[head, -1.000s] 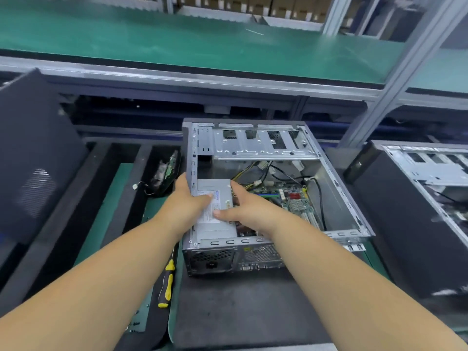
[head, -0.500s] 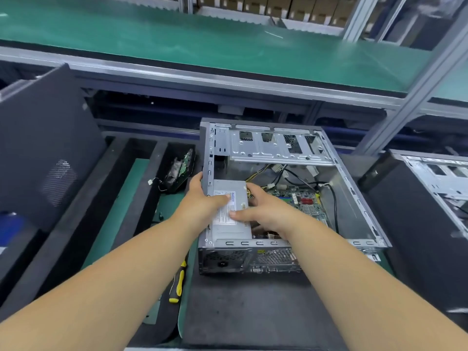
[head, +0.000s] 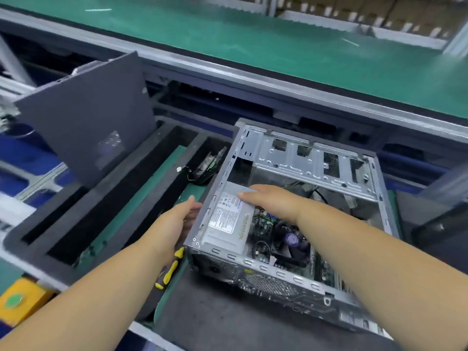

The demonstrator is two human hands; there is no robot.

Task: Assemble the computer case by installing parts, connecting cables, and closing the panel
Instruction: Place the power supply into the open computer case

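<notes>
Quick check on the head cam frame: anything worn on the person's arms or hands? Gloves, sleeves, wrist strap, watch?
Nothing worn that shows. The left hand and right hand are bare, with no gloves and no rings in sight. Both forearms are bare as far as the frame's edge: no sleeves, watch, wrist strap or cable on either wrist. Anything above the elbows is out of view.

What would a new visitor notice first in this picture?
First, the open computer case at centre, with the right hand lying flat on the power supply inside. The left hand touches its outer left wall. Farther left, a dark side panel stands tilted.
</notes>
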